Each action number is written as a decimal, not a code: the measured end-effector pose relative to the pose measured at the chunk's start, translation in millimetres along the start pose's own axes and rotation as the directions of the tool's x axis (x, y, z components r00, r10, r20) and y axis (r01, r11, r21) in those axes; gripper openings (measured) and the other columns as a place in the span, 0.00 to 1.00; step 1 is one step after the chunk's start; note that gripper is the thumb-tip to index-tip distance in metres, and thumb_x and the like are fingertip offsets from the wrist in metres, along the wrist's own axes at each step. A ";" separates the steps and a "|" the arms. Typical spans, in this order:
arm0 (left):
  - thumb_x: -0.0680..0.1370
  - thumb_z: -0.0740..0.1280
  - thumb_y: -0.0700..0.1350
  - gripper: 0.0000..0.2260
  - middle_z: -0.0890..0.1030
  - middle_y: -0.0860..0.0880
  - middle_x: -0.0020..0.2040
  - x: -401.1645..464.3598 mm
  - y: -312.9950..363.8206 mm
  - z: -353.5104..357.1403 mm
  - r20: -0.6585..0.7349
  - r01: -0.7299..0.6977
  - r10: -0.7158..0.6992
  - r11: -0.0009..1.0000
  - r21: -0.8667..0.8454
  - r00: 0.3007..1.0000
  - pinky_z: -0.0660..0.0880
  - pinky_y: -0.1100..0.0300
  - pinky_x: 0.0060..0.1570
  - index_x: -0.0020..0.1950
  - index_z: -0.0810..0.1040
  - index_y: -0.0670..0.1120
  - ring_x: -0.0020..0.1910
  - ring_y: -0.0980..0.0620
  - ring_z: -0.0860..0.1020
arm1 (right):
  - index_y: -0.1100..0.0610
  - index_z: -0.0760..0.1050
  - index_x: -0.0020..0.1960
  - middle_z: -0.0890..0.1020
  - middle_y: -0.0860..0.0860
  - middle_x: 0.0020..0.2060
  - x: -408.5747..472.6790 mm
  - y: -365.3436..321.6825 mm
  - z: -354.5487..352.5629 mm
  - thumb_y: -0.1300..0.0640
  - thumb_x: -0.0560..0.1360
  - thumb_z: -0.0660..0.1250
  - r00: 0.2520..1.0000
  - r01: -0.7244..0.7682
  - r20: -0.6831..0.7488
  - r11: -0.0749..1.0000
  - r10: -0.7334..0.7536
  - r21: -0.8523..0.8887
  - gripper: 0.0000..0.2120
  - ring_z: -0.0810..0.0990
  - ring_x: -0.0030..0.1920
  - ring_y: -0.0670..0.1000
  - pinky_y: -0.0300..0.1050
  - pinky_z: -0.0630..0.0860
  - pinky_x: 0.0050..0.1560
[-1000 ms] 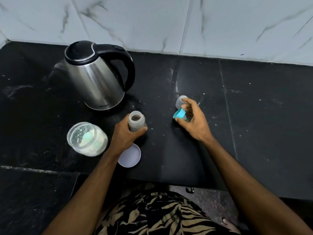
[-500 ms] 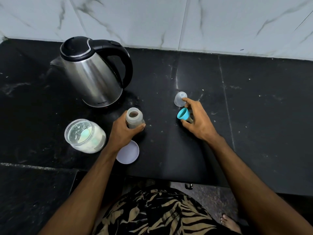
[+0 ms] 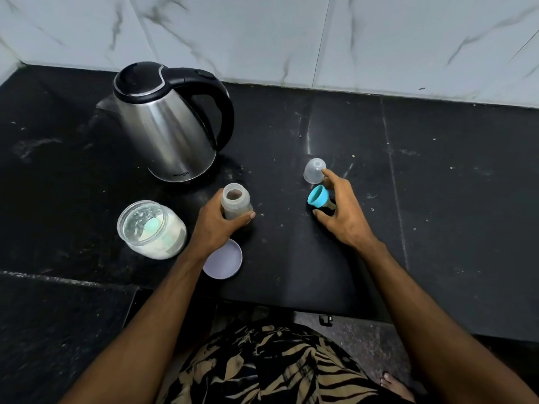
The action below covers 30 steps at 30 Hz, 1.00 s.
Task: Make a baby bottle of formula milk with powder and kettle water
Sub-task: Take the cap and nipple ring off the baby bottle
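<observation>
On the black stone bench (image 3: 437, 228), nearest its left end, stands an open glass jar of white formula powder (image 3: 151, 230), a pale green scoop half sunk in it. Behind the jar, toward the back edge and the marble wall, sits a steel electric kettle (image 3: 169, 132) with a black lid and handle, its spout turned to the left. Close to the front edge lies a round lilac lid (image 3: 224, 262), face up, partly under the left wrist. Just beyond it the left hand (image 3: 217, 224) is wrapped around the body of an uncapped baby bottle (image 3: 234, 204), which stands upright on the bench (the fill level is hard to judge). Some way right of that, the right hand (image 3: 341, 212) pinches a blue screw ring with its teat (image 3: 318, 196) between thumb and fingers, tilted so the ring's open side faces left. A clear dome cap (image 3: 314, 170) stands just behind, and the index fingertip seems to touch its rim. The bench farther right carries only scattered specks of powder.
</observation>
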<state>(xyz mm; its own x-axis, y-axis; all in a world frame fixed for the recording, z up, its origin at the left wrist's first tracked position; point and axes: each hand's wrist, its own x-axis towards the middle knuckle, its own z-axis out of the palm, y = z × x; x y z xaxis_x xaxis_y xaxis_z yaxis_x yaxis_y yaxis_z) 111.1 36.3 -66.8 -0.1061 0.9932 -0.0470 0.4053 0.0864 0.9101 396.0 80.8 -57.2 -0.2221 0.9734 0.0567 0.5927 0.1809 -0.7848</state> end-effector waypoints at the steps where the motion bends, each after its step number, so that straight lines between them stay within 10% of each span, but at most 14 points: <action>1: 0.69 0.80 0.48 0.25 0.83 0.55 0.56 -0.1 0.8 -0.9 0.011 0.001 -0.001 1.000 -0.001 1.000 0.76 0.61 0.56 0.63 0.77 0.50 0.55 0.56 0.81 | 0.48 0.57 0.76 0.67 0.49 0.66 -0.7 0.1 0.0 0.65 0.70 0.73 1.000 0.000 -0.007 1.000 0.000 0.002 0.42 0.69 0.66 0.45 0.41 0.73 0.65; 9: 0.61 0.79 0.62 0.39 0.78 0.61 0.62 -2.6 4.8 -6.7 0.081 0.024 -0.022 0.999 -0.022 0.996 0.74 0.54 0.66 0.69 0.69 0.59 0.63 0.58 0.77 | 0.51 0.59 0.76 0.65 0.50 0.70 -6.8 -7.6 -0.8 0.63 0.70 0.74 0.996 0.045 -0.075 0.999 -0.044 0.008 0.39 0.66 0.68 0.46 0.21 0.68 0.53; 19: 0.61 0.79 0.61 0.52 0.72 0.64 0.68 -19.4 4.5 -9.8 0.044 0.052 -0.049 0.995 -0.082 0.998 0.66 0.54 0.74 0.79 0.59 0.50 0.71 0.61 0.70 | 0.46 0.57 0.76 0.64 0.47 0.69 -16.5 -6.1 5.3 0.61 0.68 0.77 0.999 0.027 -0.028 0.999 -0.027 -0.021 0.43 0.67 0.69 0.49 0.55 0.73 0.66; 30: 0.61 0.79 0.59 0.52 0.69 0.46 0.76 -45.9 -4.1 -16.8 0.022 0.090 -0.088 0.990 -0.111 0.996 0.64 0.52 0.76 0.79 0.57 0.50 0.75 0.54 0.68 | 0.50 0.58 0.77 0.65 0.50 0.70 -24.7 -19.5 8.4 0.62 0.70 0.76 1.000 -0.008 0.009 0.997 0.009 -0.071 0.42 0.65 0.65 0.43 0.42 0.65 0.68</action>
<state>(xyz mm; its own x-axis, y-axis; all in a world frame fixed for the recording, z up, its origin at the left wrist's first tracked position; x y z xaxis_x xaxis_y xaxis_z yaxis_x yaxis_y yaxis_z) 99.0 -11.0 -61.5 -0.1216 0.9833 -0.1354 0.2911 0.1658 0.9422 383.4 52.0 -48.5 -0.2235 0.9737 0.0445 0.6481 0.1826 -0.7393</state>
